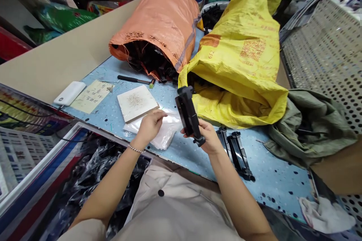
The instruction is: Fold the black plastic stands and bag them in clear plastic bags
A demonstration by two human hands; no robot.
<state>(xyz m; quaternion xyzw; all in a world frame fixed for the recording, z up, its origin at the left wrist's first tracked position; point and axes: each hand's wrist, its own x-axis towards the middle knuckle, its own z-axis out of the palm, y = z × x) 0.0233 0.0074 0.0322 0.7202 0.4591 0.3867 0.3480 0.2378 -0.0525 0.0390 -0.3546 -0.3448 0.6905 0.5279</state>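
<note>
My right hand [208, 135] grips a long black plastic part [189, 116], a frame-like piece with a slot and thicker ends, held up nearly upright above the table. My left hand [151, 126] is closed in a pinch over a stack of clear plastic bags [165, 135]. Thin clear film shows at its fingertips, though its edges are hard to make out. Behind the left hand lies a white square board [137, 102] with brown specks. A few similar black parts [240, 154] rest on the table to the right of my right hand.
An orange woven sack [161, 19] and a yellow woven sack [243, 41] lie open toward me, with black parts inside the orange one. A small hammer [135, 80], handwritten paper [91, 97] and white power bank [69, 93] lie on the blue table [278, 175]. Black plastic bags [98, 173] fill a container below left.
</note>
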